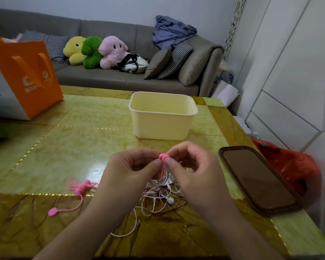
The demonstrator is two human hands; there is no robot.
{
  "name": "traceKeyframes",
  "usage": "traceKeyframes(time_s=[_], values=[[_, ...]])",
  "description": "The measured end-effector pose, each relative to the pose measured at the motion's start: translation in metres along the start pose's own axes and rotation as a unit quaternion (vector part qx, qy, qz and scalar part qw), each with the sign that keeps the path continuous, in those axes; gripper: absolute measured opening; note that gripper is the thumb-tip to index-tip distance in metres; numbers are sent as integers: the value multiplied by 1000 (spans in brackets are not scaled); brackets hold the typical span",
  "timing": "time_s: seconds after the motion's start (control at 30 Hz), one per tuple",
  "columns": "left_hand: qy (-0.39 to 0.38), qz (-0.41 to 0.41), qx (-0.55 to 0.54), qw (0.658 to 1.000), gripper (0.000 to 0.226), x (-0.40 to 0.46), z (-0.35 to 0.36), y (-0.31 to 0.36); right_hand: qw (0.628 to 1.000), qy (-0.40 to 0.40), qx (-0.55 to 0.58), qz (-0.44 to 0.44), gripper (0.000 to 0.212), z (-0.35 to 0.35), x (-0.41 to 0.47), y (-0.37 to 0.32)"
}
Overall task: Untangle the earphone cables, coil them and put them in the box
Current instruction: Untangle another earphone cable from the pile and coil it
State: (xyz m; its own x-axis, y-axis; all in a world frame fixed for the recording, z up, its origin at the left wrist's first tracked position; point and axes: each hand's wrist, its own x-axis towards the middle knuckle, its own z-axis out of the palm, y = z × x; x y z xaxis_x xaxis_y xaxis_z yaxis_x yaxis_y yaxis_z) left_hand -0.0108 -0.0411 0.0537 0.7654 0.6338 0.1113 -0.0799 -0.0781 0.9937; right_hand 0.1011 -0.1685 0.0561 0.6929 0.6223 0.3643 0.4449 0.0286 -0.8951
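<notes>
Both my hands are raised over a tangle of white and brown earphone cables (159, 198) on the green table. My left hand (129, 169) and my right hand (191, 171) pinch a pink cable tie (164, 157) between thumb and fingers, its two round ends pressed together. A coiled white cable (160, 182) hangs from the tie just below my fingers. The cream plastic box (163, 126) stands open behind my hands, and nothing shows inside it.
More pink cable ties (79, 190) lie left of the tangle. A brown lid (259, 179) rests at the right, near the table edge, with a red plastic bag (293, 166) beyond it. An orange paper bag (24, 77) stands at the far left.
</notes>
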Motion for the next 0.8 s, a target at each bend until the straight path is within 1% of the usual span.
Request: traceKeyframes(time_s=[0.13,0.3,0.37,0.43,0.53,0.63,0.73,0.8], values=[[-18,21,12,1000,21,-1,2,0,1000,17,2,11,12,0,0,2],[-29,23,17,999,26,-1,-1,-1,999,-3,-3,32,6,-3,1,2],[-31,16,13,999,29,-1,0,-2,999,-15,-12,35,7,-3,1,3],[-31,17,18,999,26,1,0,-3,999,-15,-7,39,9,-3,2,3],[-38,22,23,999,14,2,0,-4,996,-8,40,75,11,-4,3,3],[-33,39,30,998,12,1,0,-4,993,-11,54,100,14,-4,4,5],[-3,53,22,998,11,0,1,-5,988,-46,85,118,9,-4,4,4],[14,59,19,998,11,1,1,-7,988,-64,75,121,4,-4,4,4]])
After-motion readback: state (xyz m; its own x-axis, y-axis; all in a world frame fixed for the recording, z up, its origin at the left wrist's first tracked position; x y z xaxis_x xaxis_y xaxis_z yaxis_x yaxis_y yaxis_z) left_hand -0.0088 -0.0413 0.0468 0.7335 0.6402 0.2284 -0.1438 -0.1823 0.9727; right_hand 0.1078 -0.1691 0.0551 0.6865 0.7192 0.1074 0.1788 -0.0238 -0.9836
